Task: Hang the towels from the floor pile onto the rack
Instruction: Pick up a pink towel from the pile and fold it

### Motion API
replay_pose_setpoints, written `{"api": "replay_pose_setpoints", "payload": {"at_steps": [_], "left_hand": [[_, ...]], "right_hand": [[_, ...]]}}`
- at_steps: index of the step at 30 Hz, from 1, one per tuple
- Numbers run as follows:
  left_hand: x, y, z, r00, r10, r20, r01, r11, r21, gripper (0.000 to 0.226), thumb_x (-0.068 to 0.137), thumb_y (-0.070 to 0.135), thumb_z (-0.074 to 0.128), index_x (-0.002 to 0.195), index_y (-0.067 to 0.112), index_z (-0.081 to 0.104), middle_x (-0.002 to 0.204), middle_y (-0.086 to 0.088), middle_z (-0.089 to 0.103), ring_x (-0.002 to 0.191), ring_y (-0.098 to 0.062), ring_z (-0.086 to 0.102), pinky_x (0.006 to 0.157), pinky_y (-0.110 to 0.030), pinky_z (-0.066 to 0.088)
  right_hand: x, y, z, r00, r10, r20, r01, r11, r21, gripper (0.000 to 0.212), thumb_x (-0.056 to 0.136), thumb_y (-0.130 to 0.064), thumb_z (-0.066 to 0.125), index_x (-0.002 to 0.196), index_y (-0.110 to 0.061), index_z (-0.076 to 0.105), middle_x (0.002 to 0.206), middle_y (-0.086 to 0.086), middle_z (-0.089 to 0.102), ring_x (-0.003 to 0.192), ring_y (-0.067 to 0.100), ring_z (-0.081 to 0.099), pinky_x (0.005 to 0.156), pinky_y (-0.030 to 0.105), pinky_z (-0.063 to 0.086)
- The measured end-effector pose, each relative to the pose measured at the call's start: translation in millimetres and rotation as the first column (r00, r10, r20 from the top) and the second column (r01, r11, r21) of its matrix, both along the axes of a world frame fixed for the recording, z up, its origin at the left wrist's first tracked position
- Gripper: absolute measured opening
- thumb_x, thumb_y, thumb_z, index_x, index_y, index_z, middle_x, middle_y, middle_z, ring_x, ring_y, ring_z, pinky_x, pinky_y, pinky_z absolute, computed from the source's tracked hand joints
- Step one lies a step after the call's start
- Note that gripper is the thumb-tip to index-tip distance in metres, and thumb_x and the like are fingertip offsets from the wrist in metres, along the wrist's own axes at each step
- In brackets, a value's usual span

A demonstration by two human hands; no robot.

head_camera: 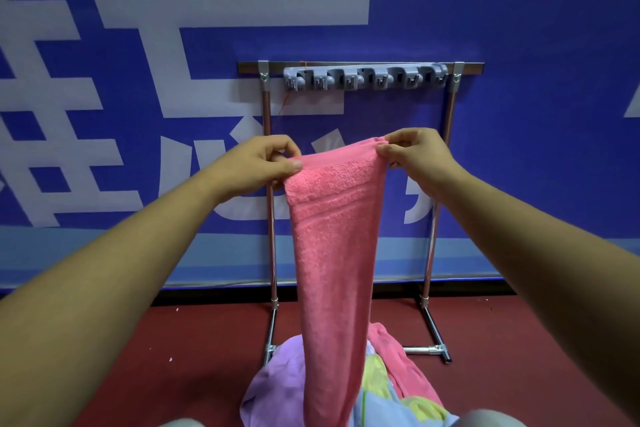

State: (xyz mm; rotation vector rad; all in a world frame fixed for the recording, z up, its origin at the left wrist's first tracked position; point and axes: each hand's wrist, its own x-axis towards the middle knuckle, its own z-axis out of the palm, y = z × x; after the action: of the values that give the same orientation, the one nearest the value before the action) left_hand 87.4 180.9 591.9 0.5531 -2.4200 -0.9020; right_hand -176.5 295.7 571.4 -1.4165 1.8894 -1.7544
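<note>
left hand (258,163), right hand (414,152) pinch pink towel (334,236) | before rack (360,66)

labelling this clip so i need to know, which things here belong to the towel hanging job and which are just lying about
Part of the job:
pink towel, pinched at its top edge by left hand and right hand
floor pile of towels
rack with its grey hook strip

Just there:
blue banner
red floor

White characters (228,0) on blue wall (519,28), unreadable
</note>
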Motion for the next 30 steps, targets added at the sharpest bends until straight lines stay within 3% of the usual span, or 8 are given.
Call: {"api": "replay_pose_setpoints", "payload": {"at_steps": [4,9,13,16,19,22,25,30], "left_hand": [[0.5,16.3,4.5,0.983,-0.178,0.047,0.170,0.977,0.130,0.014,0.098,0.007,0.055,0.107,0.013,0.064,0.076,-0.006,0.065,0.065,-0.017,0.061,0.061,-0.025,0.051],[-4.1,23.7,11.4,0.947,-0.299,0.113,0.270,0.938,0.218,0.027,0.096,-0.004,0.054,0.118,0.006,0.063,0.109,-0.012,0.073,0.106,-0.024,0.070,0.090,-0.033,0.056],[-13.0,28.0,10.0,0.978,-0.137,0.157,0.149,0.986,-0.070,0.018,0.098,0.005,0.055,0.110,0.009,0.068,0.097,-0.003,0.077,0.094,-0.013,0.073,0.091,-0.037,0.057],[-13.3,25.1,9.6,0.993,-0.076,0.093,0.096,0.967,-0.237,0.013,0.095,0.014,0.063,0.096,0.023,0.073,0.091,0.007,0.072,0.087,-0.003,0.068,0.083,-0.022,0.053],[-13.5,26.4,9.9,0.982,-0.183,0.046,0.188,0.941,-0.281,0.008,0.092,0.017,0.067,0.094,0.020,0.074,0.121,0.013,0.056,0.116,0.007,0.050,0.095,-0.011,0.039],[-20.3,34.8,10.1,0.946,-0.322,0.049,0.325,0.928,-0.180,0.012,0.094,0.013,0.063,0.098,0.005,0.071,0.135,0.010,0.060,0.138,0.001,0.038,0.114,-0.024,0.030],[-26.5,39.3,11.8,0.965,-0.251,0.081,0.261,0.951,-0.167,0.014,0.094,0.019,0.064,0.102,0.014,0.074,0.107,0.010,0.073,0.110,0.000,0.063,0.096,-0.021,0.046],[-29.8,30.7,9.8,0.998,-0.033,-0.062,0.016,0.967,-0.255,0.013,0.090,0.024,0.069,0.099,0.019,0.077,0.086,0.013,0.074,0.082,0.003,0.066,0.075,-0.009,0.049]], "right_hand": [[2.7,1.6,0.2,1.000,0.006,-0.003,-0.006,1.000,0.025,0.003,0.088,-0.015,0.075,0.090,-0.012,0.075,0.078,-0.002,0.068,0.067,0.004,0.059,0.070,0.030,0.053],[9.9,2.3,0.2,1.000,0.015,0.019,-0.015,1.000,0.012,0.005,0.090,-0.015,0.072,0.092,-0.012,0.074,0.079,-0.005,0.070,0.065,0.000,0.060,0.064,0.024,0.050],[11.4,3.9,-0.9,1.000,0.025,0.002,-0.025,0.999,0.022,0.003,0.090,-0.014,0.072,0.089,-0.012,0.074,0.079,0.002,0.069,0.064,0.006,0.060,0.061,0.026,0.050],[8.8,4.8,-5.4,1.000,-0.008,-0.017,0.009,0.999,0.033,0.006,0.091,-0.013,0.071,0.085,-0.014,0.073,0.075,0.005,0.068,0.061,0.009,0.059,0.058,0.028,0.048],[3.4,5.6,-9.2,0.999,-0.002,0.035,-0.001,0.998,0.069,0.004,0.090,-0.012,0.072,0.087,-0.011,0.074,0.076,0.010,0.066,0.063,0.014,0.058,0.058,0.028,0.049],[4.6,4.4,-12.2,0.998,0.043,0.050,-0.049,0.992,0.113,0.010,0.090,-0.013,0.072,0.095,-0.005,0.075,0.078,0.010,0.067,0.063,0.013,0.058,0.060,0.028,0.050],[9.0,5.1,-10.3,0.989,0.095,0.111,-0.102,0.993,0.056,0.009,0.090,-0.009,0.072,0.095,-0.002,0.074,0.073,0.004,0.066,0.062,0.013,0.055,0.060,0.028,0.050],[19.6,12.0,-2.9,0.962,0.211,0.174,-0.199,0.976,-0.085,0.015,0.086,-0.002,0.074,0.095,-0.008,0.064,0.073,0.016,0.061,0.058,0.019,0.053,0.057,0.031,0.049]]}}
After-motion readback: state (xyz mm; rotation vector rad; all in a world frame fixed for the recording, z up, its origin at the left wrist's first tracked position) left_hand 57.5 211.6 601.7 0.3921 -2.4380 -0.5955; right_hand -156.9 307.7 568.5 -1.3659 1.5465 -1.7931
